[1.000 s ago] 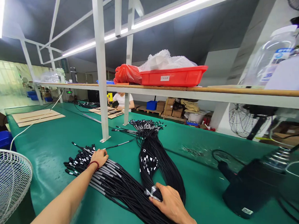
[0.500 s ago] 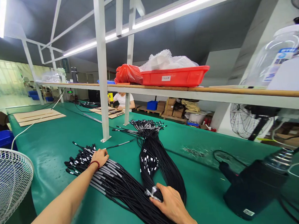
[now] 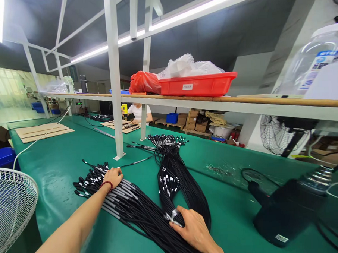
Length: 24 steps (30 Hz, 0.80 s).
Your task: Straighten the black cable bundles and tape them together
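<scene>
Where both hands rest, black cables beneath, between

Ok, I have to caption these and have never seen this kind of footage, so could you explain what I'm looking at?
There is no machine here: the two bare hands belong to the person wearing the camera. Every picture comes from that one head camera, looking forward and down.

On the green tabletop lies a spread bundle of black cables with grey sleeves near its far ends. Beside it is a looped bundle. To the right stands a black tool with a metal nozzle. Above, a shelf carries a red tray.

The left hand rests on the sleeved part of the spread bundle. The right hand grips black cables by a shiny clear tie.
</scene>
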Each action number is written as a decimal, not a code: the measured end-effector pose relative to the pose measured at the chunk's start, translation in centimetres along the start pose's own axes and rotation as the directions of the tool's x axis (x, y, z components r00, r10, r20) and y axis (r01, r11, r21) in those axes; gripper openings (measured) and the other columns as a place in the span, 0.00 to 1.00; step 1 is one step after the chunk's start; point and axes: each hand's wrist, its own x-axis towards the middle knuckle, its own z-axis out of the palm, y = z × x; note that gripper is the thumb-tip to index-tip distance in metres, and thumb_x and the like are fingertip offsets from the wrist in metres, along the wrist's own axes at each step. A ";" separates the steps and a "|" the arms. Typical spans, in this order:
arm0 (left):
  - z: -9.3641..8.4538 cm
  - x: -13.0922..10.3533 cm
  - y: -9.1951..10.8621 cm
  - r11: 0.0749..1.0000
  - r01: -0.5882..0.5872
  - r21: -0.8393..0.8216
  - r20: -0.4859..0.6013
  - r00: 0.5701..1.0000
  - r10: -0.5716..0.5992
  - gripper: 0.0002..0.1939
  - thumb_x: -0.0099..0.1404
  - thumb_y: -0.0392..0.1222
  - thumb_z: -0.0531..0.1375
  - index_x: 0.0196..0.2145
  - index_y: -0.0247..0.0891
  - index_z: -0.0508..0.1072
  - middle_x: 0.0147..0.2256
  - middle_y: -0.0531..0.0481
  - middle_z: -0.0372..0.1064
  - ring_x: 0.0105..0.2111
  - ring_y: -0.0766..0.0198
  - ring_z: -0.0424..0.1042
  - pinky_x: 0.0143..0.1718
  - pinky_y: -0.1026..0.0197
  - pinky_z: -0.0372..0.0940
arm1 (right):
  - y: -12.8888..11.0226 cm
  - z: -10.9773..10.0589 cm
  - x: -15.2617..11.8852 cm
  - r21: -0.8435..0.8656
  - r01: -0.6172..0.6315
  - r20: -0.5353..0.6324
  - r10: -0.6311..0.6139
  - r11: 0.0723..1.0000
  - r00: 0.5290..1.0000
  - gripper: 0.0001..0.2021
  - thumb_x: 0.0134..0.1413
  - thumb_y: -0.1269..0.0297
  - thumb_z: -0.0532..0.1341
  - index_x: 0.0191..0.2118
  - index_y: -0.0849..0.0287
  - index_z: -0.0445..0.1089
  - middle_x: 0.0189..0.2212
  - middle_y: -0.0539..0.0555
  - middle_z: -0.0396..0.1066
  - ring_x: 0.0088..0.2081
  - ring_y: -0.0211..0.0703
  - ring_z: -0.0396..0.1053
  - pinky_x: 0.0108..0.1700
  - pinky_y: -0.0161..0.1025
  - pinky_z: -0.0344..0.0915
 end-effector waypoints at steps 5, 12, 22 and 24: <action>0.1 0.0 0.0 1.000 0.000 -0.002 -0.005 1.000 0.000 0.14 0.68 0.47 0.58 0.45 0.35 0.72 0.46 0.46 0.70 0.46 0.58 0.70 0.49 0.48 0.66 | 0.1 0.1 -0.1 0.007 0.007 -0.011 -0.007 1.000 1.000 0.19 0.58 0.56 0.59 0.52 0.62 0.69 0.41 0.59 0.73 0.45 0.55 0.69 0.47 0.44 0.60; 0.0 0.0 0.0 1.000 -0.005 -0.005 -0.005 1.000 0.005 0.13 0.68 0.47 0.58 0.44 0.35 0.72 0.45 0.46 0.70 0.46 0.58 0.70 0.49 0.48 0.66 | 0.5 0.5 0.0 0.019 0.003 -0.036 -0.002 1.000 0.999 0.20 0.57 0.55 0.61 0.52 0.60 0.69 0.41 0.58 0.74 0.45 0.54 0.70 0.47 0.43 0.60; 0.0 -0.1 0.1 1.000 0.002 -0.007 0.000 1.000 -0.002 0.13 0.68 0.47 0.58 0.44 0.35 0.72 0.45 0.46 0.71 0.46 0.58 0.70 0.49 0.48 0.66 | 0.5 0.5 0.0 0.016 0.005 -0.030 -0.004 1.000 1.000 0.20 0.57 0.55 0.60 0.52 0.60 0.70 0.41 0.58 0.74 0.45 0.54 0.70 0.48 0.43 0.60; 0.0 -0.1 0.1 1.000 -0.001 -0.006 0.001 1.000 0.001 0.13 0.68 0.47 0.58 0.44 0.35 0.72 0.46 0.46 0.71 0.46 0.58 0.71 0.49 0.48 0.66 | 0.4 0.5 0.0 0.013 0.004 -0.030 -0.004 1.000 1.000 0.20 0.57 0.55 0.60 0.52 0.60 0.69 0.41 0.58 0.74 0.45 0.54 0.70 0.48 0.43 0.60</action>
